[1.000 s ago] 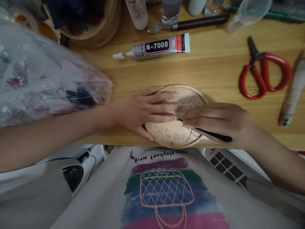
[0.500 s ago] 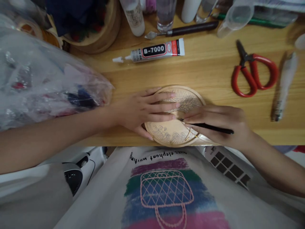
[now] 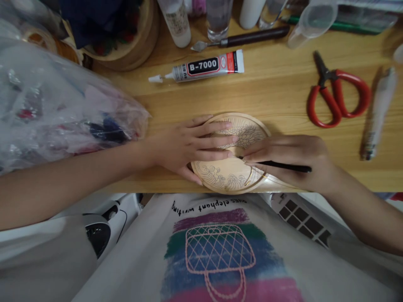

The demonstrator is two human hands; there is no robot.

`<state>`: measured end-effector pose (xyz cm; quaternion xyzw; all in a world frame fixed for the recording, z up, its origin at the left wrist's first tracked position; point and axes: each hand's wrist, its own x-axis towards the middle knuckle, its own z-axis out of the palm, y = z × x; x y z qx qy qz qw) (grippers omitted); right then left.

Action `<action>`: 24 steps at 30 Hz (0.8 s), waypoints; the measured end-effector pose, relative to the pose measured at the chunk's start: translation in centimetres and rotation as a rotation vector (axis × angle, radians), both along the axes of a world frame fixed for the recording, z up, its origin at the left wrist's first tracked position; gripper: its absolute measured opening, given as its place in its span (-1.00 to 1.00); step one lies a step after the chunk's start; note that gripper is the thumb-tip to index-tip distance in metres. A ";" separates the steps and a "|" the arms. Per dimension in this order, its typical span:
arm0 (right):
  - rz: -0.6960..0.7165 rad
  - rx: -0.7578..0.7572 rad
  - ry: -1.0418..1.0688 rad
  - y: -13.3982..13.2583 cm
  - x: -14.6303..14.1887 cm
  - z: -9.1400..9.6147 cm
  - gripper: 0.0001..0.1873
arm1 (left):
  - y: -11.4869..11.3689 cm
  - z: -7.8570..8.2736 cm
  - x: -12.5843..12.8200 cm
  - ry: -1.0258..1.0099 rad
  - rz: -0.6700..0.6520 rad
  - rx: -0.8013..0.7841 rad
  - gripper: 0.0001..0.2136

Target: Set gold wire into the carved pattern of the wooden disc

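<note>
A round wooden disc with a drawn pattern of waves and petals lies at the near edge of the wooden table. My left hand lies flat on its left half, fingers stretched out and pressing it down. My right hand is closed in a pinch on a thin black tool, whose tip touches the disc's middle just beside my left fingertips. A thin gold wire curves over the disc's lower right.
A B-7000 glue tube lies behind the disc. Red-handled scissors and a pale tube lie at the right. A clear plastic bag of coloured bits fills the left. A wooden bowl, bottles, a cup and a palette knife line the back.
My right hand has tilted the black tool flatter, its rear end swinging up and right. The left hand and disc stay put; the view shifted slightly.
</note>
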<state>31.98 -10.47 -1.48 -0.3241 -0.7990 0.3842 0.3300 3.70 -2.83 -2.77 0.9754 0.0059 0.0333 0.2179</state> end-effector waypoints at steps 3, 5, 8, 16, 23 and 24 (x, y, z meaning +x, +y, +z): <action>0.030 0.014 -0.012 0.0 0.4 -0.4 -0.66 | 0.0 0.1 0.0 0.072 -0.004 -0.019 -0.28; 0.060 0.044 -0.015 0.1 0.6 -0.5 -0.68 | 0.0 0.1 0.1 0.070 0.002 -0.044 -0.30; 0.103 0.083 -0.045 0.3 0.8 -0.8 -0.67 | 0.0 0.0 0.1 -0.018 0.014 -0.059 -0.33; 0.072 0.059 -0.052 0.1 0.9 -1.1 -0.66 | 0.1 0.1 0.2 0.066 -0.004 -0.016 -0.36; 0.056 0.044 -0.025 -0.2 0.8 -0.5 -0.67 | 0.1 0.0 0.1 0.001 -0.003 -0.024 -0.32; 0.053 0.041 -0.024 -0.2 0.8 -0.4 -0.66 | 0.1 0.0 0.0 -0.010 -0.010 -0.012 -0.32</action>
